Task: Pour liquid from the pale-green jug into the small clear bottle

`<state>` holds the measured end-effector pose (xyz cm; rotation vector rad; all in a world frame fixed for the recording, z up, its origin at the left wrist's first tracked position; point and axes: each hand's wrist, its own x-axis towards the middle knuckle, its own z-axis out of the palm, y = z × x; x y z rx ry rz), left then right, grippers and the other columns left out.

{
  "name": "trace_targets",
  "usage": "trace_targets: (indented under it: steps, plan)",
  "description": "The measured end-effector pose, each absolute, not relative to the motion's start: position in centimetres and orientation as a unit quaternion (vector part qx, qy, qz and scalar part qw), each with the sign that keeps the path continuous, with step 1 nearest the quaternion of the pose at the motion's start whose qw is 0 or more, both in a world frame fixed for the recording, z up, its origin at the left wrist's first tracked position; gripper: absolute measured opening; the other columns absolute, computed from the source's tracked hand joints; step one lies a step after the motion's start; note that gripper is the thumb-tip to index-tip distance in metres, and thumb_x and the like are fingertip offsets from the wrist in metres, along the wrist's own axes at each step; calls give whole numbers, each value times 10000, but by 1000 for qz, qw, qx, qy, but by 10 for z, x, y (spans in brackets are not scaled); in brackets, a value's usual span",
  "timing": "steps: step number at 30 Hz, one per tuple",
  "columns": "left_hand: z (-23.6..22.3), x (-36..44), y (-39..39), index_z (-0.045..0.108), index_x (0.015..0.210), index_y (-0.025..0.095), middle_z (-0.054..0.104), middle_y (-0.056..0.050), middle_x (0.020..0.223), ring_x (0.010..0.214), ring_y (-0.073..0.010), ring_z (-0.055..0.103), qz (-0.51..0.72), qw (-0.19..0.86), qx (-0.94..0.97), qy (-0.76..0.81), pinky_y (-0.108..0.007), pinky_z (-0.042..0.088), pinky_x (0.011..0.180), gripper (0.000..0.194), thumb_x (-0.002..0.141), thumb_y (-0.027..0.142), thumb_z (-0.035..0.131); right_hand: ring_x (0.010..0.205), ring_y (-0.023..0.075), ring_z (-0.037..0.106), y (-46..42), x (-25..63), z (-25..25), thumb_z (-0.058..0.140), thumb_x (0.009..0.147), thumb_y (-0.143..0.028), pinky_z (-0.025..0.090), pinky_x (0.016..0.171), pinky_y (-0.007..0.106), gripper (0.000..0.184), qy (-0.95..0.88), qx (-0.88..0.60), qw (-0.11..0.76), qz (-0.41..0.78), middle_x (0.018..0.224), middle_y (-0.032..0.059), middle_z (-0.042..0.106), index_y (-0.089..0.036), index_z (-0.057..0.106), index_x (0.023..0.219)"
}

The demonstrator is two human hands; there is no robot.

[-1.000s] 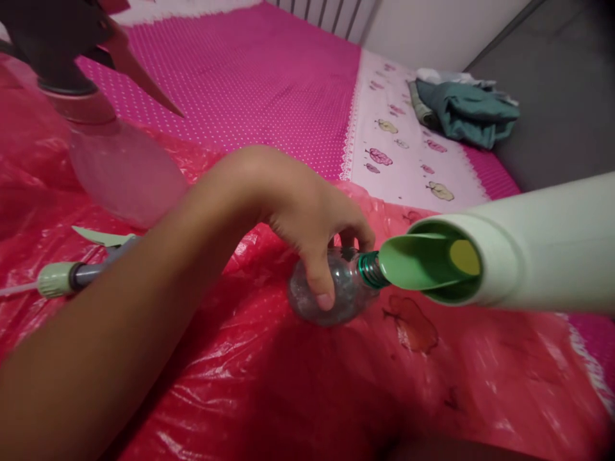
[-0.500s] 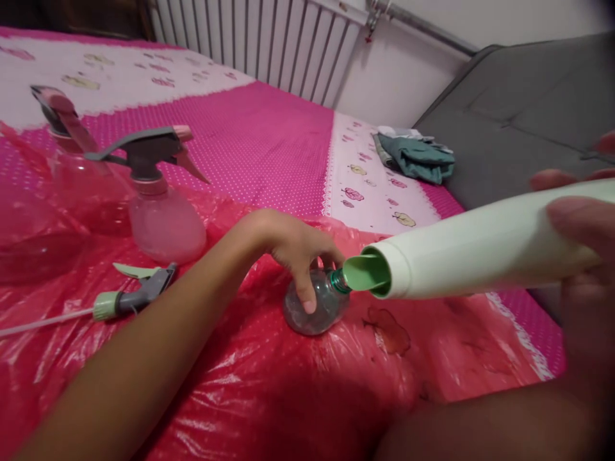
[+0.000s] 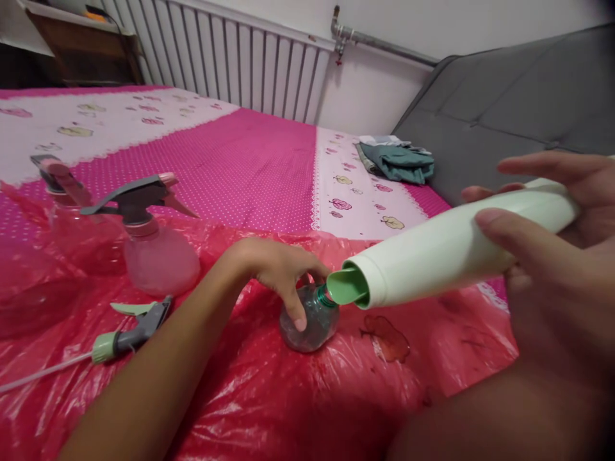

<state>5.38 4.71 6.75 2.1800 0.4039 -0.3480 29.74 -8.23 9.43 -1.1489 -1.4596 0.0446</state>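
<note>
My left hand (image 3: pixel 288 278) grips a small clear spray bottle (image 3: pixel 312 326) with a green threaded neck and no spray head, tilted to the right on the red plastic sheet (image 3: pixel 250 397). My right hand (image 3: pixel 552 237) is wrapped round a long pale green bottle (image 3: pixel 432 250), held slanting down to the left. Its green pouring spout (image 3: pixel 348 286) meets the mouth of the spray bottle; whether liquid flows I cannot tell. Left of my forearm lies a loose grey and green spray head (image 3: pixel 137 330) with a thin tube.
A pink spray bottle (image 3: pixel 161 259) stands upright at the left, with another pink spray bottle (image 3: pixel 72 230) behind it. Folded clothes (image 3: pixel 401 161) lie on the pink bedspread (image 3: pixel 240 166) near the grey headboard (image 3: pixel 519 89). Beyond is a white radiator (image 3: pixel 230 57). Wet patches (image 3: pixel 387 339) mark the sheet.
The view has tipped up and shifted slightly to the right. More of my right hand and the pale green bottle's far end now show. Both hands keep their holds, spout still at the neck.
</note>
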Motion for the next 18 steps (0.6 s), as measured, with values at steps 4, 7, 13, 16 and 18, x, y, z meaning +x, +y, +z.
trace_targets:
  steps: [4, 7, 13, 16, 18]
  plan:
    - [65, 53, 48, 697, 1221, 187, 754, -43, 1166, 1022, -233, 689, -142, 453, 866, 154, -303, 523, 877, 631, 653, 324, 936, 1054, 190, 576, -83, 299, 93, 727, 917, -288, 585, 888, 226, 476, -623, -513, 590, 25, 1167, 119, 488, -156, 655, 1368]
    - [62, 53, 49, 707, 1193, 197, 759, -32, 1152, 1022, -238, 687, -132, 457, 867, 149, -308, 517, 874, 609, 647, 333, 940, 1030, 230, 585, -83, 299, 93, 761, 858, -261, 582, 885, 266, 483, -618, -486, 616, 47, 1191, 124, 497, -178, 686, 1328]
    - [61, 53, 49, 700, 1173, 176, 746, -35, 1123, 995, -231, 676, -125, 461, 865, 153, -308, 519, 857, 595, 639, 302, 931, 1006, 198, 591, -82, 297, 98, 730, 851, -215, 581, 852, 209, 465, -619, -481, 619, 52, 1169, 112, 511, -178, 696, 1313]
    - [61, 54, 50, 700, 1134, 177, 740, -40, 1110, 975, -237, 676, -129, 457, 867, 152, -334, 528, 872, 600, 617, 365, 940, 1027, 210, 588, -81, 296, 98, 732, 859, -194, 576, 887, 233, 454, -632, -462, 620, 49, 1119, 117, 525, -165, 697, 1311]
    - [60, 54, 51, 702, 1098, 181, 738, -38, 1112, 973, -239, 677, -127, 456, 867, 153, -344, 535, 884, 581, 606, 383, 936, 1034, 223, 588, -82, 296, 98, 721, 861, -158, 579, 872, 246, 443, -640, -450, 620, 53, 1126, 127, 523, -154, 698, 1303]
